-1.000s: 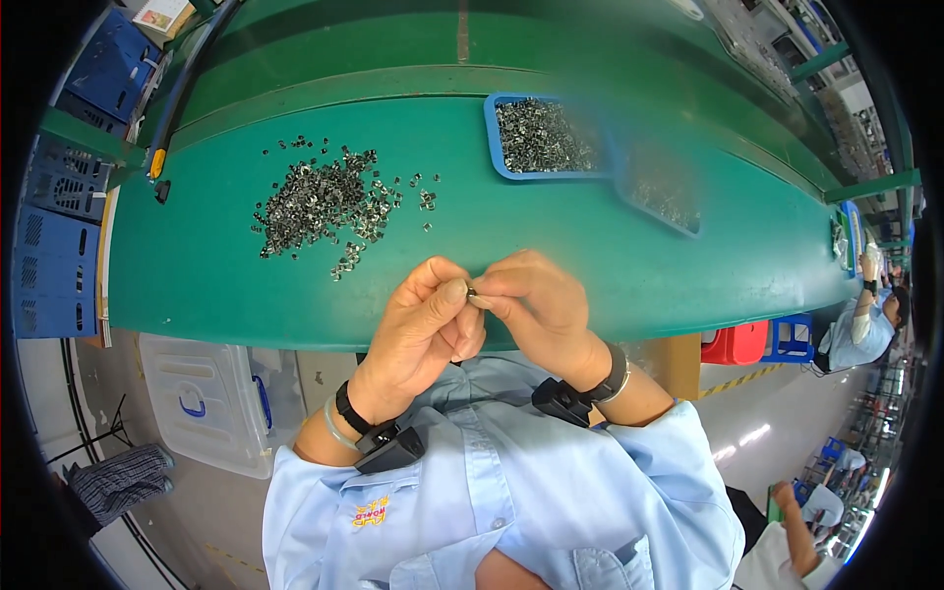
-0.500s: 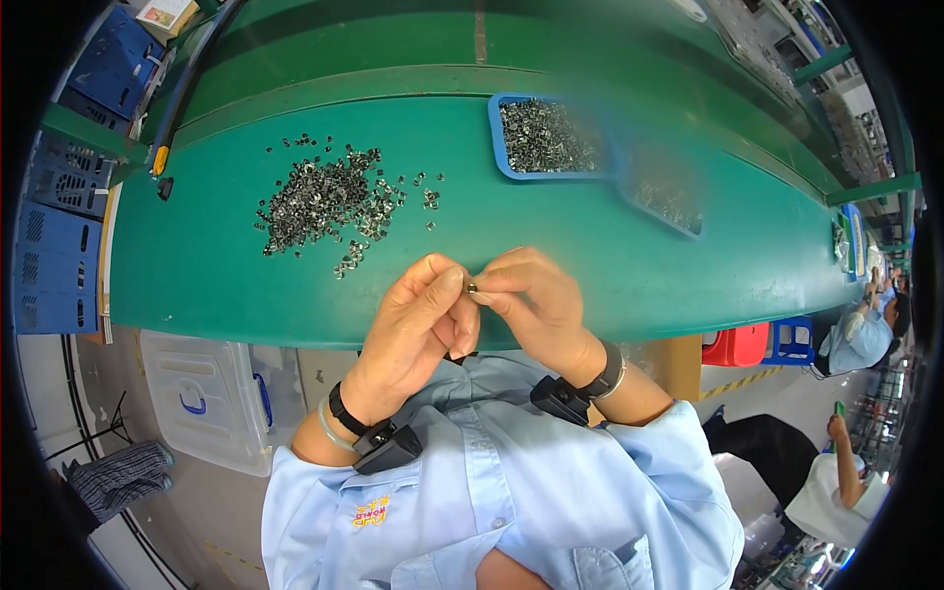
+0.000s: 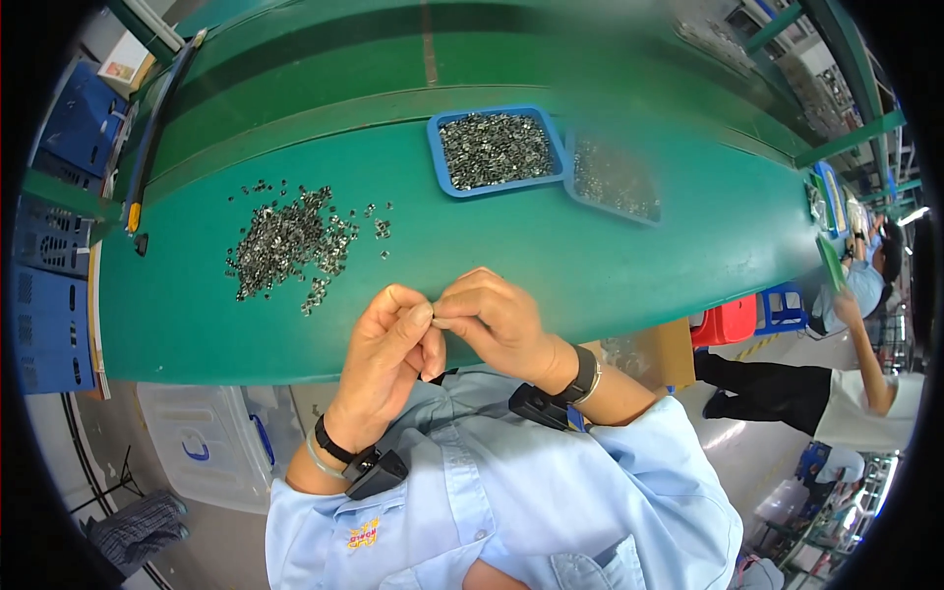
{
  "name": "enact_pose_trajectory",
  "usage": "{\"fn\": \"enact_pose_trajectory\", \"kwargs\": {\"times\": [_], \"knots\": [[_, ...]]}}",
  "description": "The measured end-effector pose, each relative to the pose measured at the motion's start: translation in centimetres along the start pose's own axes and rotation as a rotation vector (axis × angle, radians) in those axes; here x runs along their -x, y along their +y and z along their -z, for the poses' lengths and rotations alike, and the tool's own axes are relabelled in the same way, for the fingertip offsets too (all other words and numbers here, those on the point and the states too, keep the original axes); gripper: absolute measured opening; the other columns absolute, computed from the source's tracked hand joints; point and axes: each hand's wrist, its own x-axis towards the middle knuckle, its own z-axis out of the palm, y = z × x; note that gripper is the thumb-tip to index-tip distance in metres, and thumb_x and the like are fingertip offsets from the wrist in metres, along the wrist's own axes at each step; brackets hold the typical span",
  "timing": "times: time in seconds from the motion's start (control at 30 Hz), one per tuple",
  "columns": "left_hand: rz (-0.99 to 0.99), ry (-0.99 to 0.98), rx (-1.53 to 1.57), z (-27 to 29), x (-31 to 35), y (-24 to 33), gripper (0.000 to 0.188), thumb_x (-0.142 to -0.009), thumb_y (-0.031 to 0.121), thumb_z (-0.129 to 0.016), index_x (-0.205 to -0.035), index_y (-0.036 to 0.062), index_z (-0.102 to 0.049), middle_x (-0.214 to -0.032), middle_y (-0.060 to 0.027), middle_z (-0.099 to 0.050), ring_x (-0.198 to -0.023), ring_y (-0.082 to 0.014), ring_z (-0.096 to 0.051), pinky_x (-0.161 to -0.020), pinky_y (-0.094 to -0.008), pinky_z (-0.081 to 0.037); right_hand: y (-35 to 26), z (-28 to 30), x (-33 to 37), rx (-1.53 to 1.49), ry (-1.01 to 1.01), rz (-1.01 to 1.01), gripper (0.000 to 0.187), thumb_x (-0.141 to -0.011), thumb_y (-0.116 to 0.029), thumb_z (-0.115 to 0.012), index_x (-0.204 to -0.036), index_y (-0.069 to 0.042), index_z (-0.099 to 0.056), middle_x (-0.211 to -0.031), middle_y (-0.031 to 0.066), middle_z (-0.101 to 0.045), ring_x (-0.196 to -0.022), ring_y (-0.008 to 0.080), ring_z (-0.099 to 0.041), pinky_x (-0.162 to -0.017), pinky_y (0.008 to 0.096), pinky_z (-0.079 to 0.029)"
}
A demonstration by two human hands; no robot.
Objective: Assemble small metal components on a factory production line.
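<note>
A workshop floor (image 3: 723,472) with workers along the right surrounds a long green tabletop (image 3: 688,261). Just over its near edge, the thumb and forefinger of the left hand (image 3: 382,354) are pinched, their tips meeting those of the right hand (image 3: 501,329), which are pinched too. Between them is a tiny piece (image 3: 434,315), mostly covered by the fingers, so its shape cannot be told. Each wrist wears a black band.

Beyond the hands, to the left, a loose pile of small dark, shiny pieces (image 3: 285,241) lies on the tabletop, with strays around it. Ahead and slightly right stands a blue tray (image 3: 436,152) filled with similar pieces; just beside it is a second tray (image 3: 616,211), hazy in the view, with more pieces in it.

Farther out, blue crates (image 3: 49,329) stand at the far left, and a clear lidded bin (image 3: 202,438) sits below the near edge. At the right are a red stool (image 3: 726,323) and a co-worker (image 3: 870,405) in a pale top.
</note>
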Motion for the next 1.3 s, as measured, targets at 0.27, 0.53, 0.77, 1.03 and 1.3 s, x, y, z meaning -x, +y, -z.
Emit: {"fn": "enact_pose_trajectory", "kwargs": {"times": [0.27,0.53,0.77,1.03,1.3], "knots": [[-0.002,0.116,0.068,0.1,0.2,1.0,0.016,-0.096,0.019,-0.050,-0.104,0.0051,-0.051,-0.066,-0.0051,-0.053,-0.051,-0.0114,-0.048,-0.046,-0.0243,-0.039,2.0,4.5,-4.8,0.338,0.003,-0.020,0.009,-0.081,-0.005,-0.065,-0.089,-0.005,-0.062,-0.085,0.0082,-0.062,-0.079,0.0219,-0.061,-0.068,0.0315,-0.050],[-0.073,0.187,0.098,4.5,1.5,0.9,0.016,-0.095,0.014,-0.048,-0.107,0.0041,-0.051,-0.067,-0.0052,-0.053,-0.051,-0.0113,-0.048,-0.046,-0.0241,-0.038,5.8,3.6,-8.4,0.409,-0.080,-0.099,0.011,-0.081,-0.006,-0.065,-0.092,-0.003,-0.063,-0.088,0.0090,-0.061,-0.081,0.0242,-0.061,-0.070,0.0341,-0.050],[-0.056,0.196,0.108,5.0,1.7,1.2,0.014,-0.095,0.014,-0.048,-0.106,0.0042,-0.051,-0.067,-0.0044,-0.053,-0.051,-0.0108,-0.047,-0.046,-0.0240,-0.038,5.0,-2.0,-7.8,0.521,-0.466,0.030,0.013,-0.079,-0.009,-0.066,-0.090,-0.004,-0.063,-0.088,0.0104,-0.059,-0.080,0.0270,-0.060,-0.070,0.0338,-0.050],[-0.043,0.142,0.039,4.7,0.8,1.4,0.017,-0.096,0.017,-0.048,-0.106,0.0041,-0.052,-0.068,-0.0040,-0.054,-0.052,-0.0096,-0.048,-0.047,-0.0228,-0.038,4.6,-0.8,-6.7,0.210,-0.391,-0.297,0.010,-0.082,-0.009,-0.066,-0.089,-0.004,-0.063,-0.085,0.0049,-0.059,-0.075,0.0162,-0.058,-0.070,0.0274,-0.047],[0.010,0.055,-0.019,0.7,-1.3,1.2,0.019,-0.096,0.023,-0.050,-0.102,0.0044,-0.053,-0.067,-0.0034,-0.054,-0.052,-0.0090,-0.048,-0.046,-0.0216,-0.038,0.5,2.2,-4.4,-0.650,-0.290,-0.779,0.011,-0.087,-0.010,-0.064,-0.094,-0.002,-0.063,-0.085,-0.0021,-0.058,-0.078,0.0046,-0.054,-0.070,0.0207,-0.047]]}}
